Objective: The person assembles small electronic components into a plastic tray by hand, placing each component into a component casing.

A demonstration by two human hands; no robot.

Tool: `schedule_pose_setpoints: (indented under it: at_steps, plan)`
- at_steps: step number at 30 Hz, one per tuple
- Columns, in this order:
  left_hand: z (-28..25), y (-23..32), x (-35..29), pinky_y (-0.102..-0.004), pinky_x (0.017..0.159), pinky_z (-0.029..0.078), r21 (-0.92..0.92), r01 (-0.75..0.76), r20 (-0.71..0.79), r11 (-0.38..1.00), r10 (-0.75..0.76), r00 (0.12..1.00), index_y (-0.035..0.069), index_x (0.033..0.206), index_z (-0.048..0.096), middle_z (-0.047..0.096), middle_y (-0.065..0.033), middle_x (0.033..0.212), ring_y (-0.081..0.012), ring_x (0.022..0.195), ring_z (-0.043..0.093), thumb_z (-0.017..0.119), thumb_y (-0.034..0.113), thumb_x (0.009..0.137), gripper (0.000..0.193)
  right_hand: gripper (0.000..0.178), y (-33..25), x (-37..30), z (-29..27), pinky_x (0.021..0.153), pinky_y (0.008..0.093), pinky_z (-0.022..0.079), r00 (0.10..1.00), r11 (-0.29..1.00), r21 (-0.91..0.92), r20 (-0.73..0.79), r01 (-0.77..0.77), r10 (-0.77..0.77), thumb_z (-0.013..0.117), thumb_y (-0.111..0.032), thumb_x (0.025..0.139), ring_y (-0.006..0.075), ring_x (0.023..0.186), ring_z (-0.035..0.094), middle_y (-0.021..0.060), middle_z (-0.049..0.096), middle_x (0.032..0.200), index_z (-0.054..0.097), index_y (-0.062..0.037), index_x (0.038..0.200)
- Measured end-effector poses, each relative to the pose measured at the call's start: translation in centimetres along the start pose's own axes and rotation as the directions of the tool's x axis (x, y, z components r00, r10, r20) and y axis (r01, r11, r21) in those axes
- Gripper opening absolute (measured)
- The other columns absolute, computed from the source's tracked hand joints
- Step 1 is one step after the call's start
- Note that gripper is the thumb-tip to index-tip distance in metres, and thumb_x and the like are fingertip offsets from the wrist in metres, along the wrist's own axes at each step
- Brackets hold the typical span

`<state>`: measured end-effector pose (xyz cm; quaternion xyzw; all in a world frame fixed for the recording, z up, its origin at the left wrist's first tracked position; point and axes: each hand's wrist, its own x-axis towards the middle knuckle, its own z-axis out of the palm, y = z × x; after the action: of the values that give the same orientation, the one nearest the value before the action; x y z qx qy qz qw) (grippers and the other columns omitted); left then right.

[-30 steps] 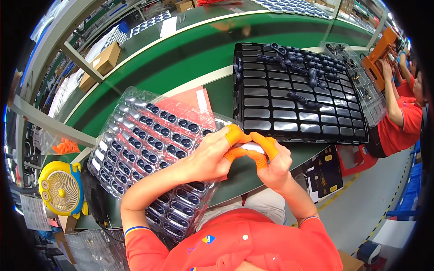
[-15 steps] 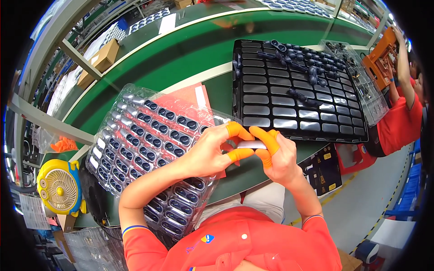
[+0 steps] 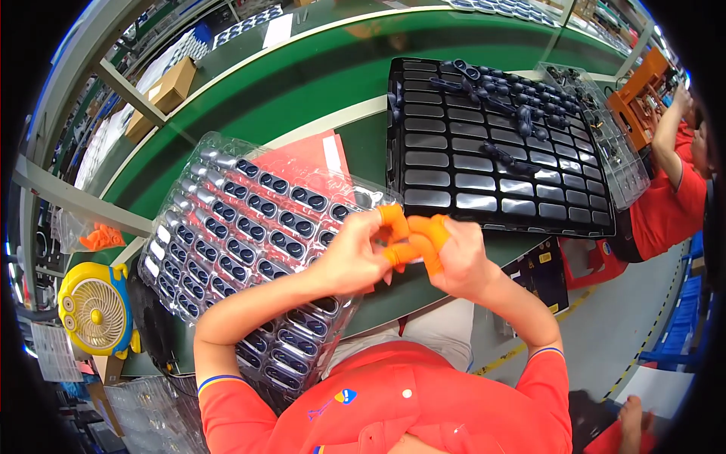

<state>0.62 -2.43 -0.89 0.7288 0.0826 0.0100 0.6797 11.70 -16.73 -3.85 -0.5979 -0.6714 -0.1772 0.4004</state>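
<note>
My left hand (image 3: 354,253) and my right hand (image 3: 460,259) meet over the table's near edge, with orange finger cots on thumbs and forefingers. Both are closed around a small silvery-white piece (image 3: 414,261), mostly hidden by the fingers. Beneath my left forearm lies a clear plastic blister tray (image 3: 355,185) with rows of dark oval parts, each bearing two round lens-like openings. Just beyond my right hand is a black compartment tray (image 3: 476,204), with several dark blue pieces (image 3: 522,121) lying loose on its far part.
A red sheet (image 3: 340,155) lies under the clear tray. At left stands a yellow fan (image 3: 94,310). Farther right are a clear bin (image 3: 616,163) of small parts and an orange fixture (image 3: 635,98), where a person in red works. A green conveyor belt (image 3: 302,83) runs behind.
My right fingers have curled over the silvery piece and moved left against my left fingers, covering most of it. Another person's hand has appeared at the lower right.
</note>
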Motion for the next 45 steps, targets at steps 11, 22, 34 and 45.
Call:
schedule_pose_setpoints:
  at_steps: [11,22,34,45]
  plan:
    - [-1.3,1.3,0.5,-0.0218,0.05,0.048,-0.108,-0.042,0.064,0.993,0.049,0.997,-0.004,0.104,0.052,0.06,-0.0088,0.077,-0.012,0.06,0.06,0.056,0.004,0.087,0.019,0.02,-1.0,1.2,-0.6,0.049,0.0217,0.045,0.857,0.855,0.274,-0.156,-0.44,0.491,0.053,-0.013,0.09,0.0116,0.055,0.056,0.007,0.061,0.073,0.062,0.0025,0.099]
    - [-0.7,1.0,-0.3,-0.0239,0.051,0.051,0.009,-0.107,-0.006,0.994,0.107,0.994,-0.004,0.1,0.051,0.059,-0.0097,0.078,-0.0126,0.057,0.06,0.054,0.001,0.087,0.014,0.019,-2.5,1.4,0.6,0.045,0.0179,0.039,0.812,0.817,0.366,-0.221,-0.445,0.541,0.051,-0.011,0.09,0.0061,0.054,0.051,0.0024,0.06,0.071,0.062,0.0025,0.099]
    - [-1.4,2.4,0.4,-0.0287,0.063,0.055,-0.301,0.042,0.164,0.953,0.009,0.986,-0.004,0.118,0.047,0.06,-0.0134,0.089,-0.0187,0.072,0.063,0.06,-0.002,0.081,0.04,0.028,-1.8,0.7,-0.8,0.047,0.0181,0.034,0.636,0.287,0.854,0.064,-0.433,0.769,0.047,-0.021,0.094,0.0048,0.059,0.049,0.0047,0.059,0.08,0.059,0.0014,0.106]
    - [-1.8,2.3,0.2,-0.0258,0.059,0.048,0.376,-0.3,0.008,0.877,0.32,0.947,-0.002,0.112,0.052,0.059,-0.0069,0.082,-0.0154,0.071,0.06,0.065,0.0,0.077,0.038,0.041,-2.1,0.3,-0.2,0.051,0.0221,0.038,0.533,0.009,0.901,0.248,-0.433,0.809,0.044,-0.037,0.094,0.0097,0.059,0.051,0.0059,0.058,0.075,0.057,0.0013,0.099]
